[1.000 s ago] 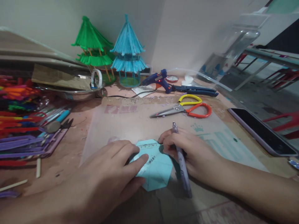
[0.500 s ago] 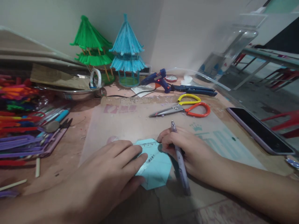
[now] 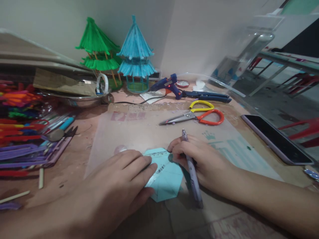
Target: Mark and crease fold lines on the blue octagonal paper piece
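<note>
A light-blue, many-sided piece of card [image 3: 167, 186] lies on the mat in front of me, with faint lines on it. Across its upper part runs what looks like a clear ruler [image 3: 160, 169] with dark print and marks. My left hand [image 3: 127, 176] rests over the card's left side, fingers stretched flat and pressing down, thumb at the lower left edge. My right hand [image 3: 191, 154] is closed round a pale purple pen [image 3: 193, 176], which slants across the fingers. Its fingertips touch the card's upper right edge.
Beyond my hands lie scissors [image 3: 191, 116] with yellow and red handles. A blue glue gun [image 3: 168, 84] and two pipe-cleaner pavilions, green [image 3: 98, 43] and blue [image 3: 136, 46], stand behind. On the right lies a phone [image 3: 276, 139]; on the left, a metal bowl [image 3: 77, 99] and coloured pipe cleaners [image 3: 20, 132].
</note>
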A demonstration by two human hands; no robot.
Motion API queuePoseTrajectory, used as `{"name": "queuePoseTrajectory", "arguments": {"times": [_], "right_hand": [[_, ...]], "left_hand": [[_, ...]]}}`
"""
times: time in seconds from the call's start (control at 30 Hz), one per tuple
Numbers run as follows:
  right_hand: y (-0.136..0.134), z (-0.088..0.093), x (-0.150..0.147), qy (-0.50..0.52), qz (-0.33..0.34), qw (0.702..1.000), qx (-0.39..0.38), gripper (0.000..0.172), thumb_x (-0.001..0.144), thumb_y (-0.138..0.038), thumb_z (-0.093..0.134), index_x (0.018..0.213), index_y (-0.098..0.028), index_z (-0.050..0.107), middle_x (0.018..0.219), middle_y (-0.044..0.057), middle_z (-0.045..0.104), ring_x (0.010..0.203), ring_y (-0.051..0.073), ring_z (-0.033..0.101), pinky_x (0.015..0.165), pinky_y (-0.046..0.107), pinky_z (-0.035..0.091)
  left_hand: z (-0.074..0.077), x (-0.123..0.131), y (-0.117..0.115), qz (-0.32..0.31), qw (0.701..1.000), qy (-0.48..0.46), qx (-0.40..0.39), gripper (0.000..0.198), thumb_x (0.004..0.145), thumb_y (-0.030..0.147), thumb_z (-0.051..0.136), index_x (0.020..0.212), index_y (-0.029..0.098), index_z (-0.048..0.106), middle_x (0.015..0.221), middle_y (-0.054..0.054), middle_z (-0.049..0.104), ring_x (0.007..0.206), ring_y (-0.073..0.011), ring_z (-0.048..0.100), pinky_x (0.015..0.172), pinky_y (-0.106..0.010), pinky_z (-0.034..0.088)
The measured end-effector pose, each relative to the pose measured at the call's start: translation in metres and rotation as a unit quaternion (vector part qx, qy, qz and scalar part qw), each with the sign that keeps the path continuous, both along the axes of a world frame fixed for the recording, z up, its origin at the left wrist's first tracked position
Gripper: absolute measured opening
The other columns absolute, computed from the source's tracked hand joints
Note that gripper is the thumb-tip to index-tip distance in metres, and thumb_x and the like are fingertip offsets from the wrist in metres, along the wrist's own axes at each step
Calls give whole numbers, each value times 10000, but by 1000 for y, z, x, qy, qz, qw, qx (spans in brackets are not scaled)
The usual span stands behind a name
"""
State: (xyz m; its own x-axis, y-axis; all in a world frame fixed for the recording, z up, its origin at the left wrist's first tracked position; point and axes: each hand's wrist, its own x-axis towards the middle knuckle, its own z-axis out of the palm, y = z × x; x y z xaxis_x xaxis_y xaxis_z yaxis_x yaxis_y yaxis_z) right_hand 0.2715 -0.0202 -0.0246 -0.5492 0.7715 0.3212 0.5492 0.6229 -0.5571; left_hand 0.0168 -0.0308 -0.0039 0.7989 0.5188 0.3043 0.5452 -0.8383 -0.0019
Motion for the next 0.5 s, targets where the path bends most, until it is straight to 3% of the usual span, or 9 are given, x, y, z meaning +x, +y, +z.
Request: {"name": "queuePoseTrajectory", "arguments": {"times": [0.2,0.5], "right_hand": [[0,-1,0,3,4,1000,-6,231,939,-9,507,907,-234,542,972,63,681,925,228,611,834,367,490],[1,-1,1,5,13,1000,-14,254,926,18,500,914,-235,523,975,57,665,926,226,601,832,364,480]], "left_hand": [[5,0,-4,-8,993,72,96,385,1028,144,289,976,187,667,913,-71,724,827,-266,682,780,-419,570],[1,0,-2,1,992,79,93,242,977,166,392,978,212,630,907,-51,701,835,-252,690,758,-388,583]]}}
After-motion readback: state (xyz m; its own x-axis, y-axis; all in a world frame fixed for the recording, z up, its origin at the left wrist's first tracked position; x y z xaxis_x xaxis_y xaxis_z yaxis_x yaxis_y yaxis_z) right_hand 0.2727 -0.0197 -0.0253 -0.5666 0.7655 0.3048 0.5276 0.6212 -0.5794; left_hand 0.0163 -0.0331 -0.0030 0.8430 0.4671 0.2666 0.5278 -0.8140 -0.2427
